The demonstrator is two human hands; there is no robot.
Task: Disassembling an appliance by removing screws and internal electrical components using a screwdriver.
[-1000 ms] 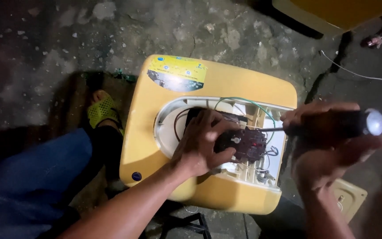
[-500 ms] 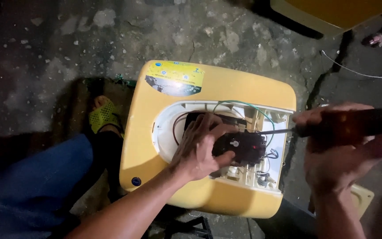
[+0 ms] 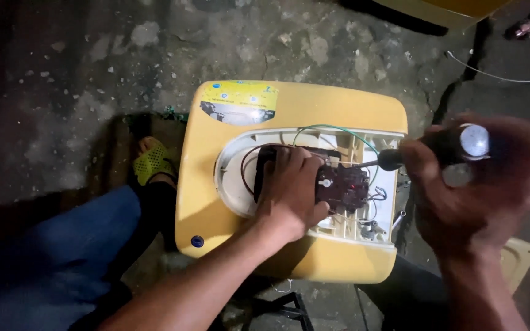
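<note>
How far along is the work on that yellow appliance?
Done: the yellow casing is open, so the wires and the dark part inside show. In hand: the left hand presses on that dark part, and the right hand holds a screwdriver with its tip at it. Left: the opening has no cover on it yet.

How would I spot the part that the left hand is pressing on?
Find the yellow appliance casing on the concrete floor. Inside its white-rimmed opening, under the left hand, sits a black block. Unlike the thin wires around it, it is bulky and dark.

Dim surroundings, central glare, motion-blurred edge.
</note>
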